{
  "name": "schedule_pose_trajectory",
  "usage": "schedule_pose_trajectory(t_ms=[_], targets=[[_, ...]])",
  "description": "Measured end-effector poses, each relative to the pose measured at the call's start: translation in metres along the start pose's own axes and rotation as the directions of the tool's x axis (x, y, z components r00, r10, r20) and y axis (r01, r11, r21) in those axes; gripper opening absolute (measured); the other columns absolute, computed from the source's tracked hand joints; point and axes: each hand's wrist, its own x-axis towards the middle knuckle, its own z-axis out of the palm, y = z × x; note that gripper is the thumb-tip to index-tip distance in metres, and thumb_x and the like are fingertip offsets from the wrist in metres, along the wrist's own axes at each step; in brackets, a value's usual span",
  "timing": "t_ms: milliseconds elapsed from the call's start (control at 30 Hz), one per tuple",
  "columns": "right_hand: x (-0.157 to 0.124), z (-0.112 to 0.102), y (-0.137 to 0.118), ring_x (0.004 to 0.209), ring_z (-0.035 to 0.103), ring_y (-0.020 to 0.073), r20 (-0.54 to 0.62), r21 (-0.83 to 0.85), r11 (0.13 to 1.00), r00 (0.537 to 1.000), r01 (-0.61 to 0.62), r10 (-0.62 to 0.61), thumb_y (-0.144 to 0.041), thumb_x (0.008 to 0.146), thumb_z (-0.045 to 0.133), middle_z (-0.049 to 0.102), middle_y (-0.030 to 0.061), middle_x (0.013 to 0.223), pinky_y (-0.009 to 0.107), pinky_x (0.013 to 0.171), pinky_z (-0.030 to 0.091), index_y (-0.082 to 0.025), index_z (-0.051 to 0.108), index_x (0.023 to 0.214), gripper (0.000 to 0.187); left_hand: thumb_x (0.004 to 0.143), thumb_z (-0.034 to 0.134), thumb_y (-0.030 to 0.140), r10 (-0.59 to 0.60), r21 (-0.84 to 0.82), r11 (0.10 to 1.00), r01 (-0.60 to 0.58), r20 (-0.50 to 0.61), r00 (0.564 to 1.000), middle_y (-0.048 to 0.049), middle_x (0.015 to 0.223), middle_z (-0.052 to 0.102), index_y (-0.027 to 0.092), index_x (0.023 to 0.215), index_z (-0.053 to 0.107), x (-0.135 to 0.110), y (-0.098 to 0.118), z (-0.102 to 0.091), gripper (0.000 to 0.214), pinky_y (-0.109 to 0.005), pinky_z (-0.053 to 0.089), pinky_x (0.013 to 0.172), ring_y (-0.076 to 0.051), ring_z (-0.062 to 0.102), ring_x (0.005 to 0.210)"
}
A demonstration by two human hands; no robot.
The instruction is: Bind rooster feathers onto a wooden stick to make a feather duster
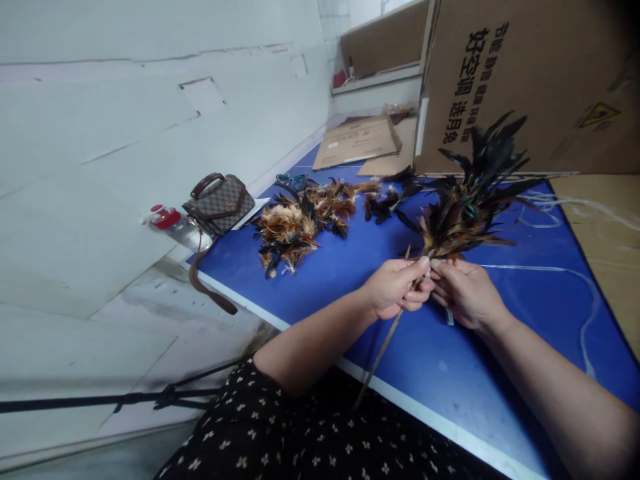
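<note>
My left hand point(397, 288) is closed around a thin brown stick point(383, 350) where a bunch of dark and brown feathers point(467, 200) is bound to it. My right hand point(463, 290) pinches the same spot from the other side, fingertips meeting those of the left. The feather bunch fans up and to the right over the blue table point(340, 267). The stick slants down past the table's white front edge toward my lap.
Loose feather piles point(295, 223) lie on the table to the left. A patterned handbag point(219, 202) and a red-capped bottle point(170, 223) sit at the left corner. White cord point(575, 280) trails at right. A large cardboard box point(530, 87) stands behind; flat cardboard point(357, 140) lies farther back.
</note>
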Motion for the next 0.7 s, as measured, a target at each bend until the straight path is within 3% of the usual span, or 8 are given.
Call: schedule_pose_trajectory(t_ms=[100,233,500,600,700], targets=[[-0.001,0.002,0.000,0.040,0.021,0.0052,0.033,0.013,1.000,0.999,-0.001,0.001,-0.060,0.077,0.091,0.031,-0.0096,0.046,0.020,0.037,0.020,-0.020,0.060,0.069,0.051,0.096,0.076,0.057,0.025,0.001,1.000,-0.025,-0.061,0.998,0.0072,0.065,0.042,0.015,0.092,0.062,0.002,-0.004,0.003,0.044,-0.015,0.019,0.040,-0.003,0.030,0.044],[-0.003,0.004,0.000,0.040,0.019,0.0053,0.055,0.008,1.000,0.998,-0.001,0.000,-0.060,0.080,0.089,0.029,-0.0099,0.047,0.020,0.037,0.018,-0.020,0.059,0.068,0.051,0.101,0.070,0.054,-0.015,-0.010,1.000,0.014,-0.082,0.997,0.0073,0.064,0.037,0.014,0.087,0.063,0.002,-0.001,-0.001,0.043,-0.015,0.017,0.039,-0.003,0.027,0.044],[-0.006,0.003,-0.003,0.043,0.030,0.0068,0.011,-0.040,0.999,0.999,0.033,-0.033,-0.064,0.068,0.097,0.040,-0.0048,0.050,0.021,0.038,0.022,-0.022,0.050,0.061,0.064,0.108,0.054,0.058,-0.180,-0.061,0.980,0.191,0.153,0.972,-0.0015,0.078,0.048,0.009,0.097,0.072,-0.012,0.003,-0.015,0.053,-0.017,0.026,0.046,-0.006,0.035,0.054],[-0.006,0.001,-0.008,0.043,0.023,0.0064,-0.014,-0.040,0.996,0.997,0.075,-0.076,-0.064,0.070,0.097,0.029,-0.0079,0.049,0.023,0.038,0.021,-0.023,0.046,0.060,0.067,0.105,0.061,0.047,-0.175,-0.098,0.976,0.194,0.172,0.969,0.0030,0.073,0.038,0.011,0.100,0.072,-0.022,-0.004,-0.016,0.038,-0.017,0.020,0.045,-0.006,0.026,0.052],[-0.007,0.001,-0.014,0.044,0.016,0.0064,0.005,-0.023,0.995,0.995,0.101,-0.101,-0.062,0.072,0.097,0.020,-0.0094,0.051,0.024,0.039,0.018,-0.025,0.039,0.058,0.071,0.099,0.072,0.039,-0.087,-0.105,0.989,0.099,0.113,0.990,0.0072,0.069,0.030,0.015,0.100,0.069,-0.030,-0.009,-0.013,0.024,-0.017,0.014,0.045,-0.005,0.019,0.050]])
